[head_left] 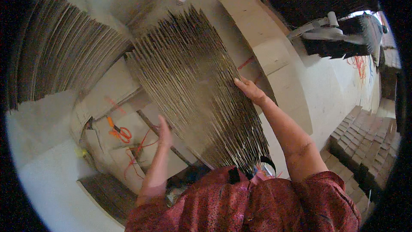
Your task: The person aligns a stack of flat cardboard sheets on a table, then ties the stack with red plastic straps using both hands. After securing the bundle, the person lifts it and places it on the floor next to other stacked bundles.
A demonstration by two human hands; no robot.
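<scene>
In front of my body stands a thick stack of flat brown-grey cardboard sheets [189, 81], their edges showing as many thin lines. My left hand [164, 134] is beside the stack's left side, palm toward it, slightly blurred, with the fingers stretched and holding nothing. At the right side of the stack is my right hand [251, 91], its visible digits extended and touching the sheet edges. Some of its fingers are hidden. The near end of the stack reaches my red patterned shirt [274, 202].
Orange-handled scissors [122, 133] lie on the left of the work surface, near red string [134, 165]. Another tall stack of cardboard [64, 47] stands at the far left. A pale board [274, 64] rises on the right. More stacked pieces [365, 146] are at the lower right.
</scene>
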